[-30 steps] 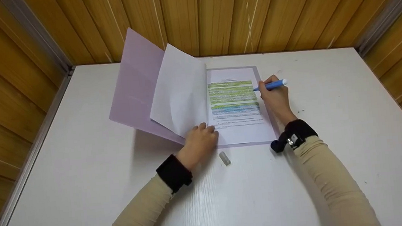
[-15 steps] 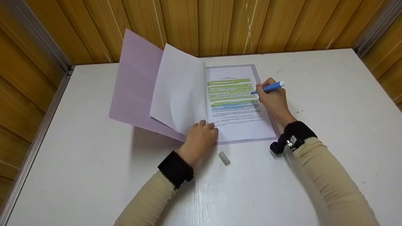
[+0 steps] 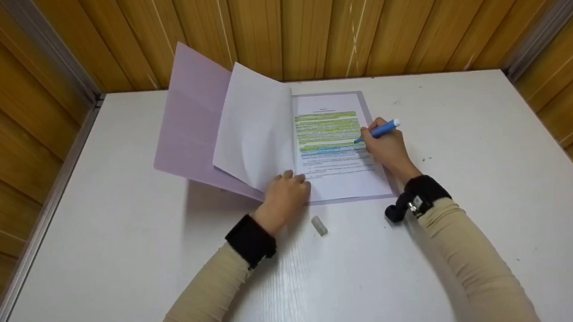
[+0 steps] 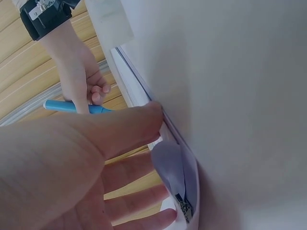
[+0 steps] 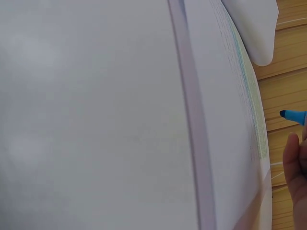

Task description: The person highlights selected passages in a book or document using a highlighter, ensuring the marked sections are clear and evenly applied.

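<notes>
A lilac folder [image 3: 185, 123] lies open on the white table [image 3: 117, 261], its cover and a blank white sheet [image 3: 257, 132] lifted to the left. The printed page [image 3: 335, 151] beneath shows green and blue highlighted lines. My right hand [image 3: 388, 148] grips a blue highlighter [image 3: 381, 130], also seen as the blue highlighter [image 4: 72, 106], with its tip at the page's right margin near the blue lines. My left hand [image 3: 285, 198] rests with fingers on the page's lower left corner, at the base of the lifted sheet. In the right wrist view the highlighter tip [image 5: 290, 115] hangs just off the page [image 5: 240, 96].
A small pale cap [image 3: 319, 225] lies on the table just below the folder, between my wrists. Wooden slat walls [image 3: 304, 22] close in the table at the back and on both sides.
My right hand has brought the highlighter down and slightly left along the page's right edge, from the green lines toward the blue ones. The left hand has stayed in place.
</notes>
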